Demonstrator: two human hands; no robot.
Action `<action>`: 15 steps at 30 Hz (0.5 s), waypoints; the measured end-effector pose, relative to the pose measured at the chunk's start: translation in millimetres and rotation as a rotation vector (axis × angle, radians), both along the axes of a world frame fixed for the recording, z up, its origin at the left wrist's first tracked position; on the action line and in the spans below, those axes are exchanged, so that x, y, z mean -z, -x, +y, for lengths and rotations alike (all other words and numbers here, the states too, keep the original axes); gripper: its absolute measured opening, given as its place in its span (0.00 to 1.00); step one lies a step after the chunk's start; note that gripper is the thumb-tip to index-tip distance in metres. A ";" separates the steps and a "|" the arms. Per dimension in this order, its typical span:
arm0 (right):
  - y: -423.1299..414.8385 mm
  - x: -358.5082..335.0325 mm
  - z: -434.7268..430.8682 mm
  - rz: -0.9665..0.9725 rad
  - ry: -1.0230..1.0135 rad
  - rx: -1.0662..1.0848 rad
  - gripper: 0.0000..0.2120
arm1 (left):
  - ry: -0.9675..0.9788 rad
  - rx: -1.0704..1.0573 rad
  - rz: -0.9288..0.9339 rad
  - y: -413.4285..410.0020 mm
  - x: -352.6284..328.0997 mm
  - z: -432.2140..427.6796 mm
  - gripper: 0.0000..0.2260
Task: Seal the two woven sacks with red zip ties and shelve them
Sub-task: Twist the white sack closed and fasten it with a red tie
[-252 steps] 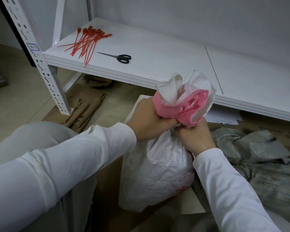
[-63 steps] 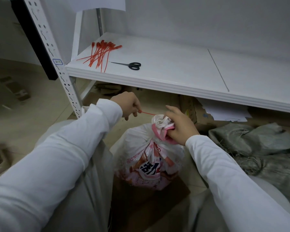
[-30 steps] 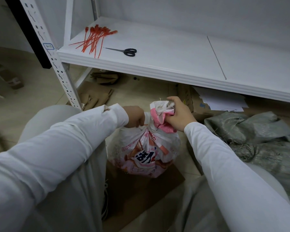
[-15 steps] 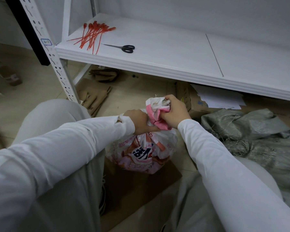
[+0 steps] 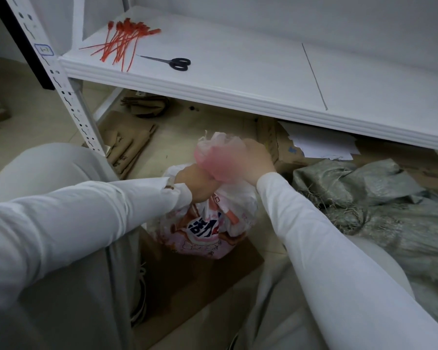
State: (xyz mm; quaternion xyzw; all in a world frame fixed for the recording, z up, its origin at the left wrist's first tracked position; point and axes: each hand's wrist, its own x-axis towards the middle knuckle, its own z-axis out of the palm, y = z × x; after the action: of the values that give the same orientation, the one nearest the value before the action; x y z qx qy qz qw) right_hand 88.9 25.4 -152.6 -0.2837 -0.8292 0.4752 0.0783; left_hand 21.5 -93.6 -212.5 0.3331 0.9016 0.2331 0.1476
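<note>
A white woven sack (image 5: 208, 228) with pink and blue print stands on brown cardboard between my knees. Its bunched pink-and-white neck (image 5: 214, 152) sticks up, blurred. My left hand (image 5: 196, 183) grips the sack just under the neck on the left. My right hand (image 5: 250, 160) grips the bunched neck from the right. The zip tie round the neck is hidden by my hands. A grey woven sack (image 5: 379, 198) lies slumped on the floor to the right. A loose bundle of red zip ties (image 5: 122, 42) lies on the white shelf (image 5: 238, 94) at its left end.
Black-handled scissors (image 5: 171, 63) lie on the shelf beside the ties. A perforated white upright (image 5: 68, 97) stands at the left. Under the shelf are folded cardboard pieces (image 5: 127, 147), a cardboard box (image 5: 278, 147) and white papers (image 5: 321, 145).
Since two seconds ago my left hand stopped pulling the red tie's tail out to the left and closed in on the sack's neck. Both hands now hold the neck, which has blurred.
</note>
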 end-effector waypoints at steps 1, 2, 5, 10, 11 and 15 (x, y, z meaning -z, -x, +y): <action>1.4 -0.9 5.3 0.024 0.152 -0.013 0.22 | -0.027 0.006 -0.025 3.8 1.2 -1.4 0.18; 3.2 -0.8 10.3 0.046 0.285 -0.019 0.23 | -0.040 0.005 -0.040 8.2 2.8 -2.4 0.16; 7.1 8.2 21.0 0.053 0.398 0.012 0.22 | -0.028 -0.011 -0.085 17.1 7.2 -4.6 0.18; -11.0 34.6 31.2 -0.346 -0.477 -0.250 0.24 | -0.052 -0.001 -0.146 16.1 3.1 -6.6 0.20; -13.5 39.2 30.5 -0.373 -0.599 -0.327 0.24 | -0.064 -0.003 -0.155 15.4 1.6 -6.3 0.21; -19.2 35.4 29.3 -0.322 -0.779 -0.353 0.15 | -0.212 -0.005 -0.221 11.6 -8.4 -4.6 0.24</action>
State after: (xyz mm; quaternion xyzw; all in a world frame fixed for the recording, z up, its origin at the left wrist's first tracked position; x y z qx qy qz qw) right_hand 108.1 54.8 -188.0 -0.1576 -0.9834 0.0837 -0.0328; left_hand 9.9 -98.2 -204.0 0.3169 0.8511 0.3625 0.2094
